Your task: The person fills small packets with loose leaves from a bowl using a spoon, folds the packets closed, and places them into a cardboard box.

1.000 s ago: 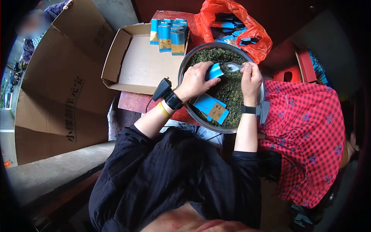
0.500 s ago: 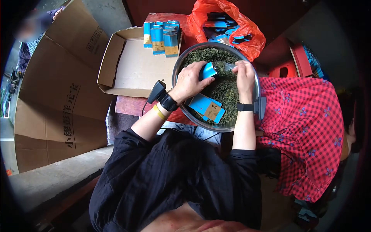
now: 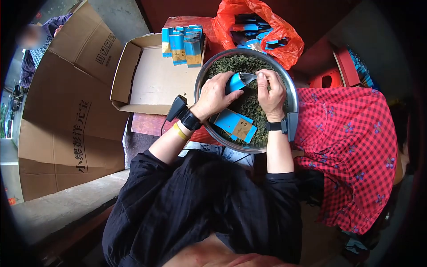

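Note:
Over a round metal pan [image 3: 293, 95] of dark green dried leaves [image 3: 256, 104], my left hand [image 3: 216, 94] is wrapped round a blue packet [image 3: 235, 83], its mouth facing right. My right hand [image 3: 271, 92] pinches the handle of a clear spoon [image 3: 249, 77], whose bowl is at the packet's mouth, partly inside it. Flat blue packets [image 3: 226, 120] with a gold-brown label lie on the leaves in the lower left of the pan. Several filled-looking blue packets [image 3: 178, 48] stand in the right part of a shallow cardboard tray [image 3: 151, 84].
A red plastic bag [image 3: 291, 49] of blue packets lies behind the pan. A large cardboard box [image 3: 66, 120] rises at left, with a person [image 3: 35, 49] beyond it. Red checked cloth [image 3: 347, 147] covers something at right, near a red box [image 3: 347, 66]. The red table [image 3: 149, 124] shows beneath.
My right hand has moved left with the spoon, from above the leaves to the packet's mouth. My left hand still holds the packet. The whole view has shifted slightly.

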